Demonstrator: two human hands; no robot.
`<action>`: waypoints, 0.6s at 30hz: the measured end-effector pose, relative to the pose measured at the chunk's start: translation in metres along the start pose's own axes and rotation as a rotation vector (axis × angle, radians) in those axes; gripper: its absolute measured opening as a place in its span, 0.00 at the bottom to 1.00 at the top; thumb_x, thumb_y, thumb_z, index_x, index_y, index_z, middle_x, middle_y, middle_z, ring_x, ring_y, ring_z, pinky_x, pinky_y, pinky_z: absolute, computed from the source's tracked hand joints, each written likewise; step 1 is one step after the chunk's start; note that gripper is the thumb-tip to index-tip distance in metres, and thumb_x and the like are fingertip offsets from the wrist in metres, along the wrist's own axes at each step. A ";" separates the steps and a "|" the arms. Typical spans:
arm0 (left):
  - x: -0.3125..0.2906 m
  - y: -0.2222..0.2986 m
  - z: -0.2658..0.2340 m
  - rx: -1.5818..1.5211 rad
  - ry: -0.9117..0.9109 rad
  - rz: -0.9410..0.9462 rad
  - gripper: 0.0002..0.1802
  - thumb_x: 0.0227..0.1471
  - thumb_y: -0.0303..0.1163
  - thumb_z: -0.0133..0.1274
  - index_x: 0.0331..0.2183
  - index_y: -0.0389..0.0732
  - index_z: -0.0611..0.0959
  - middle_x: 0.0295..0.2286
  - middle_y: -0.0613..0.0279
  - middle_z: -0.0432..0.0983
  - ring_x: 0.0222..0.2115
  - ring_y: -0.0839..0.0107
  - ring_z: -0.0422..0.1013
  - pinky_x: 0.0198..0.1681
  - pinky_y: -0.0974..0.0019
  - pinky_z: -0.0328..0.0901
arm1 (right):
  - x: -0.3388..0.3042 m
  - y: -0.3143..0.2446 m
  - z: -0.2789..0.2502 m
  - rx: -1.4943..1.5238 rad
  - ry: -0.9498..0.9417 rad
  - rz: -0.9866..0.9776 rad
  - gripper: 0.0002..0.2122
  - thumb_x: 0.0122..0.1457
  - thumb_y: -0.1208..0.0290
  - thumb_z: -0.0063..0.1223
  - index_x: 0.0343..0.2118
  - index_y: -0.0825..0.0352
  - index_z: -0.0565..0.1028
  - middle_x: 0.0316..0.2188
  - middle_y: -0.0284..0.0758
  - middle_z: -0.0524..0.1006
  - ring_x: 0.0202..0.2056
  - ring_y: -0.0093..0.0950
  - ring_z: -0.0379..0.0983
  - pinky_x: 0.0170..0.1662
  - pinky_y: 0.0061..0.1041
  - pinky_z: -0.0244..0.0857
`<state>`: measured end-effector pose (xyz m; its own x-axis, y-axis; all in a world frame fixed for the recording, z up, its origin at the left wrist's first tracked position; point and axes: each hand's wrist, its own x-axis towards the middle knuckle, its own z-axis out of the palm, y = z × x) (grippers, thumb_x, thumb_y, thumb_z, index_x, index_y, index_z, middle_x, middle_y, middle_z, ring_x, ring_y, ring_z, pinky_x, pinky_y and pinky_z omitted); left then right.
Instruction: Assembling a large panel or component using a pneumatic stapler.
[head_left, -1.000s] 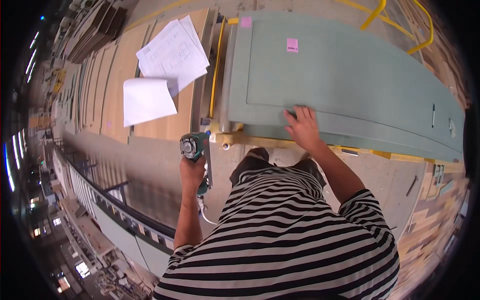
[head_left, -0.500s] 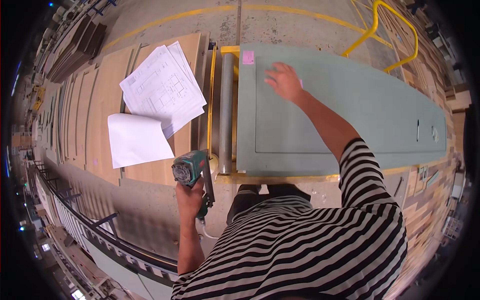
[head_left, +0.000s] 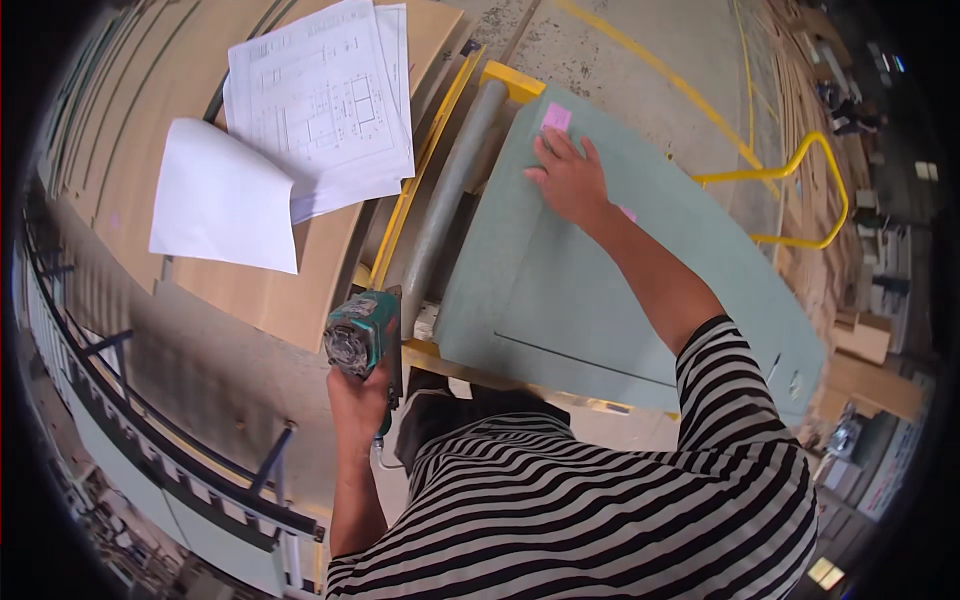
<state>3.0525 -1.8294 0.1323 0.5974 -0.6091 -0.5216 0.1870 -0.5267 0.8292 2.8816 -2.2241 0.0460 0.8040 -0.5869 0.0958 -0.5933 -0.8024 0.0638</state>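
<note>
My left hand [head_left: 354,408] is wrapped round the handle of a teal and black nail gun [head_left: 364,322], with a pale hose below it. The tool is held in the air near the roller's near end. Over the grey-green panel [head_left: 590,310] my right hand [head_left: 574,182] is open, fingers apart and palm down. Its fingertips are at the lower edge of a pink sticky note [head_left: 557,116] by the panel's far left corner; whether they press on it I cannot tell. Another pink note [head_left: 628,213] shows partly beside my right wrist.
A grey roller [head_left: 452,190] in a yellow frame lies along the panel's left end. Printed drawings [head_left: 318,110] and a curled white sheet [head_left: 222,195] rest on wooden boards [head_left: 255,300] to the left. A yellow hoop rail [head_left: 842,195] stands beyond the panel; a dark blue rail [head_left: 195,460] runs at lower left.
The view has turned, so the panel now slants down to the right. My right hand has moved closer to the pink note at the corner. The left hand still holds the nail gun.
</note>
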 end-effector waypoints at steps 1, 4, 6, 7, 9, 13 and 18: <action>0.001 0.000 0.001 -0.026 0.008 -0.014 0.19 0.58 0.22 0.54 0.52 0.32 0.83 0.40 0.64 0.83 0.41 0.78 0.74 0.46 0.70 0.68 | 0.006 0.000 -0.007 0.010 -0.032 0.007 0.24 0.65 0.53 0.53 0.58 0.63 0.73 0.61 0.37 0.71 0.66 0.32 0.62 0.68 0.46 0.51; 0.001 0.004 -0.005 -0.021 0.046 -0.055 0.16 0.58 0.22 0.55 0.48 0.31 0.84 0.38 0.62 0.84 0.41 0.80 0.74 0.46 0.70 0.68 | 0.027 0.000 -0.025 0.033 -0.189 0.000 0.22 0.63 0.53 0.55 0.56 0.59 0.75 0.56 0.36 0.75 0.61 0.33 0.68 0.63 0.44 0.59; 0.001 0.003 -0.007 -0.044 0.048 0.005 0.15 0.58 0.22 0.55 0.47 0.30 0.85 0.37 0.61 0.84 0.41 0.80 0.74 0.45 0.70 0.68 | 0.048 0.028 -0.024 0.033 -0.304 -0.005 0.21 0.62 0.53 0.56 0.55 0.56 0.76 0.53 0.37 0.79 0.57 0.34 0.73 0.60 0.41 0.64; 0.000 0.003 -0.008 -0.039 0.042 0.069 0.14 0.58 0.23 0.56 0.46 0.30 0.85 0.36 0.61 0.84 0.40 0.80 0.74 0.45 0.69 0.68 | 0.053 0.052 -0.010 0.003 -0.172 0.117 0.21 0.61 0.53 0.59 0.54 0.56 0.77 0.51 0.38 0.80 0.54 0.36 0.75 0.57 0.40 0.67; -0.003 -0.006 -0.015 -0.046 0.061 0.004 0.13 0.57 0.22 0.56 0.44 0.29 0.85 0.34 0.60 0.85 0.39 0.80 0.74 0.43 0.69 0.69 | 0.069 0.074 0.001 -0.021 -0.053 0.223 0.21 0.59 0.53 0.62 0.53 0.55 0.78 0.48 0.38 0.81 0.51 0.38 0.77 0.54 0.39 0.69; 0.000 -0.030 -0.026 -0.037 0.098 -0.046 0.12 0.57 0.22 0.56 0.43 0.29 0.85 0.34 0.60 0.84 0.38 0.79 0.75 0.42 0.69 0.69 | 0.106 0.100 0.006 0.217 -0.225 0.410 0.24 0.54 0.50 0.67 0.50 0.59 0.80 0.48 0.40 0.81 0.50 0.40 0.78 0.52 0.42 0.68; 0.016 -0.030 -0.027 -0.055 0.105 -0.075 0.10 0.56 0.22 0.56 0.40 0.28 0.85 0.31 0.61 0.84 0.36 0.80 0.74 0.40 0.68 0.69 | 0.121 0.125 0.015 0.262 -0.345 0.420 0.28 0.50 0.46 0.71 0.49 0.61 0.80 0.43 0.40 0.83 0.46 0.38 0.80 0.49 0.37 0.69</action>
<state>3.0777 -1.8076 0.1042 0.6579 -0.5026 -0.5608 0.2747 -0.5331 0.8002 2.9051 -2.3975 0.0503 0.4952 -0.8255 -0.2707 -0.8688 -0.4683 -0.1611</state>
